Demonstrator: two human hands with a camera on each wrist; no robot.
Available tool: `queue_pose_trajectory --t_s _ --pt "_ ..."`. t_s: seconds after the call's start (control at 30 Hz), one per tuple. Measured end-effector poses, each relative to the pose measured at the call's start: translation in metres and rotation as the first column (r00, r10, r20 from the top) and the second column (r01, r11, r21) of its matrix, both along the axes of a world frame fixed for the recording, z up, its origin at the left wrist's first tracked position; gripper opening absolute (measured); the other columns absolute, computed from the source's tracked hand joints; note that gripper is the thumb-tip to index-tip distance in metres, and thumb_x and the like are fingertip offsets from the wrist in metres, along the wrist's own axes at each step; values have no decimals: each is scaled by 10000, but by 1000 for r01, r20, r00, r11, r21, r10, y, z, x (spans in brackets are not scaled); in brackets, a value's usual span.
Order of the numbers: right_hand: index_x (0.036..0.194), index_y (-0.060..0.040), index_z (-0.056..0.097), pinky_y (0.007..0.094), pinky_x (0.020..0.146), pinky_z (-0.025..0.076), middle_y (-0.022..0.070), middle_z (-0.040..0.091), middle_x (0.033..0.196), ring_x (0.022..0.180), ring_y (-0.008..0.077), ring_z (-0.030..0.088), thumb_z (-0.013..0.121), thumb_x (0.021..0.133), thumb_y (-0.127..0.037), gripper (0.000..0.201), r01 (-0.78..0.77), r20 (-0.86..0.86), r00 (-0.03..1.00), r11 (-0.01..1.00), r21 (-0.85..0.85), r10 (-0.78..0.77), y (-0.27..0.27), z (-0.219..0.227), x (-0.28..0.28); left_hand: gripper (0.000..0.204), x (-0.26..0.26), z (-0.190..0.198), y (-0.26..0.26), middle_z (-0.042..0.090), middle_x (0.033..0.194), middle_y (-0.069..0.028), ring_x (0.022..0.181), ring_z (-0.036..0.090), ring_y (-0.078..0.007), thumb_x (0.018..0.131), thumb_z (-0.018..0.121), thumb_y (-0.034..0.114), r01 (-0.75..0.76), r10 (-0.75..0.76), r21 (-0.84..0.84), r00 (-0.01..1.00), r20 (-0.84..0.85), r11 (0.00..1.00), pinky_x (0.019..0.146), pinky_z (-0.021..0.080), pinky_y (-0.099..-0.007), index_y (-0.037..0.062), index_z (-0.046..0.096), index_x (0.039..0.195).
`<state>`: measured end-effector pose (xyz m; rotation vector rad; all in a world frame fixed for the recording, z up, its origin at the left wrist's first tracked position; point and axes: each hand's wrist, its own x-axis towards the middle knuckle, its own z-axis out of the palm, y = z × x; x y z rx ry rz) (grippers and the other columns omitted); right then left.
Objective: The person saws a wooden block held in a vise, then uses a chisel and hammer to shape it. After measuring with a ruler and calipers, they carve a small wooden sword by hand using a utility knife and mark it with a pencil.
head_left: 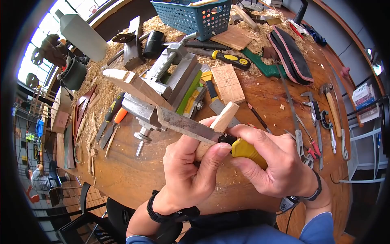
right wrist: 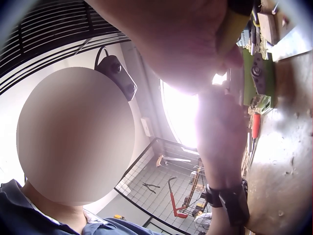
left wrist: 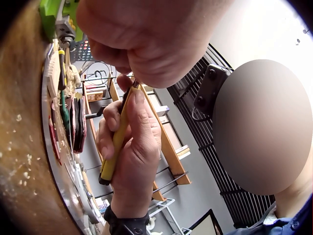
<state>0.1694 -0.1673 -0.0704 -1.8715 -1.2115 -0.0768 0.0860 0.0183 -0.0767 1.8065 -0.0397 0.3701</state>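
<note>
My right hand (head_left: 280, 158) grips the yellow handle (head_left: 248, 152) of a chisel. Its steel blade (head_left: 189, 127) points left, lying across a short pale wooden stick (head_left: 224, 116). That stick is held in my left hand (head_left: 183, 168), whose thumb sits close to the base of the blade. Part of the stick is hidden behind blade and fingers. In the left wrist view the right hand (left wrist: 139, 129) is wrapped round the yellow handle (left wrist: 121, 129). A metal vise (head_left: 178, 73) clamping a wooden block (head_left: 140, 87) stands just beyond the hands.
Chisels (head_left: 113, 110) lie left of the vise. A marked wooden block (head_left: 228, 83), a green-handled saw (head_left: 264, 65) and a black pouch (head_left: 290, 55) lie beyond. Calipers (head_left: 315, 118) and a hammer (head_left: 331, 101) are at right. Shavings and a blue basket (head_left: 195, 20) fill the back.
</note>
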Motion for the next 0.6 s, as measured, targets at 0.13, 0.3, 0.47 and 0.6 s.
queue_pose_trajectory --t_s 0.13,0.3,0.47,0.6 --pt "1276 55 571 403 630 600 216 712 1065 810 379 737 766 890 -115 465 1 -7 1000 1000 -9 -1 1 3 -2 457 -1 0 0 716 1225 -151 1082 651 -153 1015 690 200 -14 14 6 1000 3 1000 956 504 -292 -99 586 1345" --pt "1270 107 586 374 702 599 248 720 1042 846 367 763 766 918 -116 454 8 -27 1000 1000 -16 -9 1 4 -4 415 -2 -2 0 742 1170 -146 1031 671 -148 1014 690 187 -46 46 34 999 25 998 921 523 -290 -90 603 1310" --pt "1274 106 586 366 703 597 243 718 1048 832 358 761 760 929 -121 449 24 -8 1000 999 23 -24 3 2 -6 418 -2 -3 -1 745 1156 -140 1018 667 -137 1012 701 212 -53 53 18 999 12 998 909 525 -287 -85 612 1293" --pt "1297 105 573 361 691 592 236 713 1055 801 347 755 747 944 -129 458 23 -26 999 999 25 -22 2 1 -5 414 0 -5 -1 746 1130 -123 981 653 -114 1012 707 240 -58 58 2 998 23 998 881 522 -271 -79 629 1265"
